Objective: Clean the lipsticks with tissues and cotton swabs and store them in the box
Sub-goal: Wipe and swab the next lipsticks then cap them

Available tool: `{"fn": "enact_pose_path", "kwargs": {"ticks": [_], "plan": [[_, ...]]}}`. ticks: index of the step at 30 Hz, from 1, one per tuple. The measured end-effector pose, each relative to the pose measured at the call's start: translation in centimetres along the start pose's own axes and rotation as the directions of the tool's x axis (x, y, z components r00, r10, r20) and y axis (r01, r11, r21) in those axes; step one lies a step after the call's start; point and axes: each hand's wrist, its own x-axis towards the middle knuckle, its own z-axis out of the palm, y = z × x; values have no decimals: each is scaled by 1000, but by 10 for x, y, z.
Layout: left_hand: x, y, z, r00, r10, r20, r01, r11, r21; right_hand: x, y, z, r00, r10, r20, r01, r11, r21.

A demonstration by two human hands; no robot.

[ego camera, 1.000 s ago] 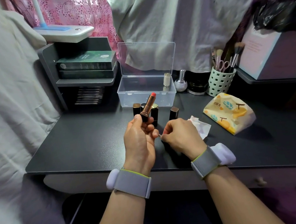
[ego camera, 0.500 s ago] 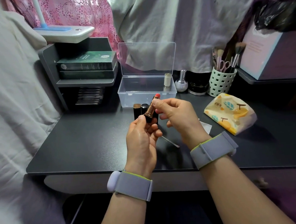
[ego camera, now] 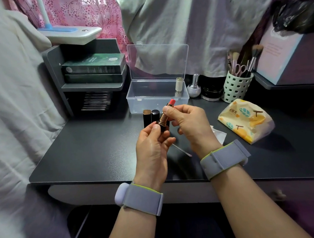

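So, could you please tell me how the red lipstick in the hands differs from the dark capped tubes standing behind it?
The uncapped red lipstick is tilted, with its red bullet exposed, held between the left hand and right hand. The dark capped tubes stand upright, closed and untouched on the black desk. Both sit in front of the clear plastic box.

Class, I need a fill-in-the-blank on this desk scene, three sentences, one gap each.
1. The left hand grips the base of an open ____.
2. The clear box stands with its lid ____.
3. The cotton swab lies on the ____.

Missing words: lipstick; open; desk
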Motion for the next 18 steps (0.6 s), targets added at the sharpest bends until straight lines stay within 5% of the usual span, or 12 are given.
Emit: {"fn": "enact_pose_path", "kwargs": {"ticks": [18], "plan": [[3,11,0,992,-128,4,128,992,0,-3,-5,2,997,-21,79,19,999,28]]}}
